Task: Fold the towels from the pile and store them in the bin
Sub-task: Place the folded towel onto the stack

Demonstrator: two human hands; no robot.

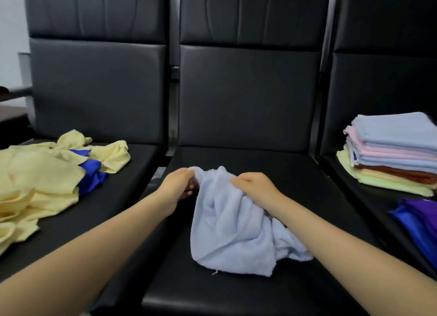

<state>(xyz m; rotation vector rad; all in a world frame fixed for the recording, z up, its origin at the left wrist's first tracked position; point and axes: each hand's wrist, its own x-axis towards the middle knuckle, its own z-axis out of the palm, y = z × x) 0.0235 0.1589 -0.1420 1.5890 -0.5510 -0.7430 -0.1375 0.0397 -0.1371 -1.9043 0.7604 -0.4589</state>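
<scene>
A crumpled pale blue towel (234, 228) lies on the middle black seat (236, 294). My left hand (179, 184) pinches its far left corner. My right hand (256, 185) grips a bunch of the same towel near its top edge. On the left seat lies a loose pile of pale yellow towels (40, 181) with a bright blue cloth (91, 173) among them. A neat stack of folded towels (392, 150) in blue, pink, rust and yellow rests on the right seat. No bin is in view.
Three black padded chairs stand side by side with tall backrests (248, 95). A shiny blue and purple cloth (418, 221) lies at the right edge, in front of the folded stack. A narrow gap (157, 173) separates the left and middle seats.
</scene>
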